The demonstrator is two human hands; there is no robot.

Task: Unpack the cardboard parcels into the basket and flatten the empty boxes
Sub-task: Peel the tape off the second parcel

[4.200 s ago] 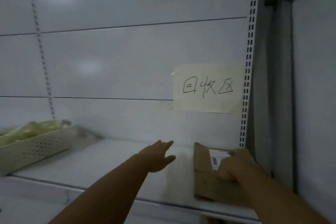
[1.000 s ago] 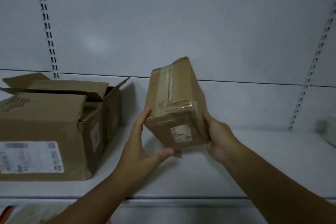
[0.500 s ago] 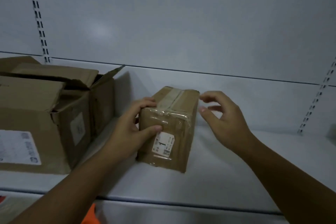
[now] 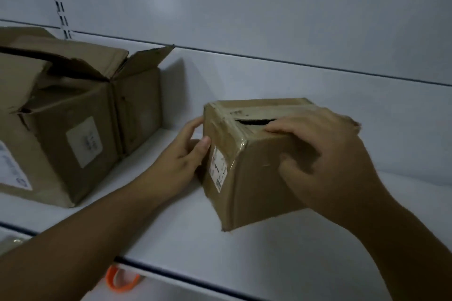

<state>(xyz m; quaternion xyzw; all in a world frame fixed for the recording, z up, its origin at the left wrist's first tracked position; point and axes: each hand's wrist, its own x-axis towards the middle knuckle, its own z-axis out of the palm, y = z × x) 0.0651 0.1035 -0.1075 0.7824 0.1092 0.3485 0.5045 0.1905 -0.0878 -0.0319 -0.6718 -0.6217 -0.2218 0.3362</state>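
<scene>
You stand at a white metal shelf (image 4: 281,247) with a plain white back panel (image 4: 244,2) behind it, dimly lit, and a slotted upright (image 4: 58,0) runs down the panel at upper left. The small taped parcel (image 4: 254,166) sits on the shelf just right of centre, its near corner tilted toward you, a white label (image 4: 218,168) on its left end. Your left hand (image 4: 181,154) cups that left end, thumb pressed on the front edge and fingers curled round the back. Your right hand (image 4: 325,161) lies over the top right, fingertips (image 4: 274,128) hooked at a dark slit in the taped seam, thumb pushing into the front face. Well to the left stands a larger cardboard box (image 4: 73,115) with its flaps open. Below the shelf edge an orange loop (image 4: 119,282) shows
</scene>
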